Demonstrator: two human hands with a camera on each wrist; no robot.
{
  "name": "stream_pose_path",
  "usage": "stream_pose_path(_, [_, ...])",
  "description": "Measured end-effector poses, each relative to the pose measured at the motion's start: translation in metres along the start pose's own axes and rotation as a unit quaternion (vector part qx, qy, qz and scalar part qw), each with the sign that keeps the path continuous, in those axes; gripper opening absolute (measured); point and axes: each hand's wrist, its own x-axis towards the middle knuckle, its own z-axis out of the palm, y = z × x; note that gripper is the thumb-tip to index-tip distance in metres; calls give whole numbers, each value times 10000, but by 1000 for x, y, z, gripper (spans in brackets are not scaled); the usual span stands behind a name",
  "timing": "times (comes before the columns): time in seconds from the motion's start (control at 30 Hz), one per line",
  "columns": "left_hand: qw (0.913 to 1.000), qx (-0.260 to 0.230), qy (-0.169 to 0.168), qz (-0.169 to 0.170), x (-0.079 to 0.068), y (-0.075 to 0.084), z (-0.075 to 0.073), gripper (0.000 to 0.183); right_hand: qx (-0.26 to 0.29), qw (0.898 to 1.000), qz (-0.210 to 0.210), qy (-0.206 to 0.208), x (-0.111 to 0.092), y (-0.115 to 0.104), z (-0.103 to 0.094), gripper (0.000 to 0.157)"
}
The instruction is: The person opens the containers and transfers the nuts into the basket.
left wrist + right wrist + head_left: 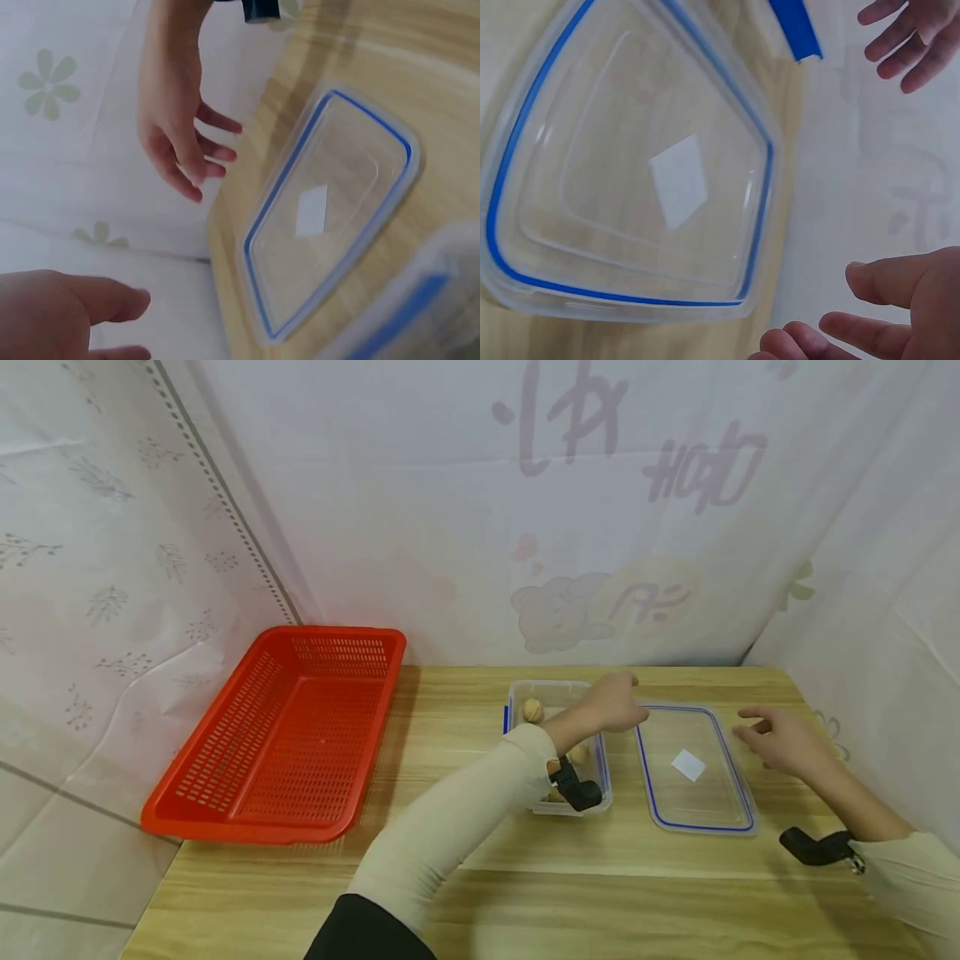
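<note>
My left hand hovers over the far right edge of a clear plastic container, fingers loose and nothing in them. Inside the container lie several round tan walnuts, partly hidden by my forearm. To its right, the clear lid with a blue seal lies flat on the table, a white square label in its middle. My right hand is in the air just right of the lid, relaxed and holding nothing. The right wrist view has the right hand's fingers apart from the lid.
A large red slotted basket stands at the left of the wooden table, overhanging its left edge. A printed white curtain closes off the back and sides. Black wrist cameras jut from both wrists.
</note>
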Motion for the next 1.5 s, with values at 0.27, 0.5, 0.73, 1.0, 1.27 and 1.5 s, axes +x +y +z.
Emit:
stream_pose_path(0.27, [9988, -35, -80, 478, -17, -27, -26, 54, -68, 9999, -101, 76, -1, -21, -5, 60])
stream_pose_path(0.5, [9962, -453, -116, 741, -33, -50, -44, 54, 476, 9986, -245, 13, 0, -40, 1, 58])
stream_pose_path(0.73, [9917, -888, -212, 905, -41, -73, -50, 49, 1183, 9919, -414, -186, 3, -57, 14, 52])
stream_pose_path(1.0, [9891, -1010, -434, 976, -45, -93, -45, 47, 2304, 9703, -386, -623, 9, -73, 30, 48])
stream_pose_path(1.27, [9872, -1242, -414, 907, -47, -102, -33, 45, 2909, 9512, -349, -962, 16, -88, 50, 47])
stream_pose_path(1.5, [9828, -1510, -409, 981, -44, -108, -20, 41, 3290, 9347, -447, -1271, 22, -100, 69, 49])
